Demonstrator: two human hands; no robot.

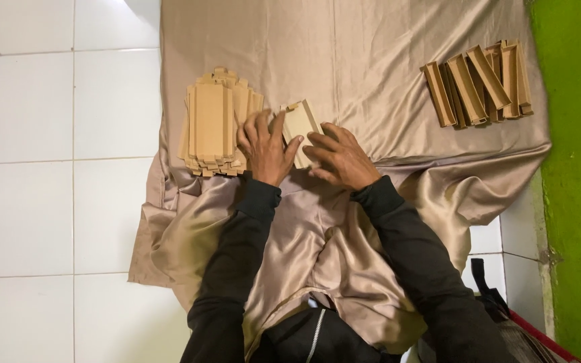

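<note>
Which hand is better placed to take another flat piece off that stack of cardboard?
Probably the left hand: it lies right beside the stack of flat cardboard pieces, while the right hand sits farther off, past the folded piece.

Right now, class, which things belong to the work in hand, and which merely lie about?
In the work:
left hand
right hand
cardboard piece
flat cardboard stack
folded cardboard pile

Lying about:
satin cloth
white floor tiles
green wall

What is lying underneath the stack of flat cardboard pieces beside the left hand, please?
The stack of flat cardboard pieces rests on a beige satin cloth spread over white floor tiles. The cloth directly beneath the stack is covered.
</note>
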